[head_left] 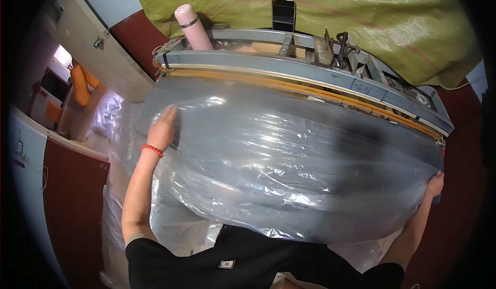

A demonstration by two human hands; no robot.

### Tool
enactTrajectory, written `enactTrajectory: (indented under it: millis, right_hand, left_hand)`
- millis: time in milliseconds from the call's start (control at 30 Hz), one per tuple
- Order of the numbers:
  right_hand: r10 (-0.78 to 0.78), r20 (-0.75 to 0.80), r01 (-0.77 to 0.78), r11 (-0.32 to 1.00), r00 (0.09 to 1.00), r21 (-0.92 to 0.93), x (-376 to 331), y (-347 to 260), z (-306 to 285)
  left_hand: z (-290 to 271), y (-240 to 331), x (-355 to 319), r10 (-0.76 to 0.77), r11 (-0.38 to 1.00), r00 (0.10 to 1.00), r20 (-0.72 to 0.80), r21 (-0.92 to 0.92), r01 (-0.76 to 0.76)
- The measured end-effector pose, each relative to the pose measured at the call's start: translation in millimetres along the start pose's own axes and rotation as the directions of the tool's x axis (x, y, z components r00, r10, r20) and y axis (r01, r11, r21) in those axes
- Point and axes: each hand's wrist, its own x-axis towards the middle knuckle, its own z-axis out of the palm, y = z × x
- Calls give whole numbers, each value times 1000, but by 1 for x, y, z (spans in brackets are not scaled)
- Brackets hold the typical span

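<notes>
A wide sheet of clear plastic film point(248, 165) spreads in front of me, wrinkled and shiny, over a grey surface. Its far side meets a long grey metal frame point(227, 59) that has an orange strip point(310, 90) along its near edge. My left hand point(162, 130), with a red bead bracelet at the wrist, rests on the film near its left side, fingers stretched out together. Over at the film's right edge, my right hand point(436, 184) is closed on the plastic; its fingertips are partly hidden.
A pink flask point(194, 28) stands on the frame's left end. A dark phone point(283, 16) leans behind it, and a metal clamp point(341, 46) sits further right. Yellow-green woven sheeting point(361, 10) hangs at the back. Loose plastic point(111, 118) lies by the doorway on the left.
</notes>
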Motion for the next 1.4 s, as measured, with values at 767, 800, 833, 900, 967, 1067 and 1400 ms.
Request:
enactTrajectory:
  millis: [767, 800, 833, 900, 967, 1067, 1400]
  right_hand:
    - [63, 210, -217, 159, 976, 963, 31, 148, -28]
    - [90, 209, -223, 204, 974, 953, 41, 154, -24]
    - [106, 179, -200, 253, 978, 946, 47, 146, -22]
    - [257, -19, -117, 504, 966, 855, 43, 78, -39]
    - [106, 12, -87, 742, 994, 665, 54, 37, -47]
    - [-77, -429, 230, 920, 900, 317, 76, 11, 32]
    - [145, -40, 5, 232, 989, 973, 60, -113, 69]
  left_hand:
    - [33, 85, 75, 116, 908, 944, -308, -353, -227]
    - [33, 91, 81, 132, 926, 948, -290, -305, -223]
    - [36, 90, 85, 33, 878, 933, -358, -435, -199]
    - [38, 86, 90, -121, 780, 833, -540, -571, -257]
    - [43, 77, 102, -414, 409, 887, -202, -912, -17]
    - [84, 51, 127, -483, 372, 806, -342, -913, -165]
    - [138, -21, 196, -491, 232, 836, -243, -962, -143]
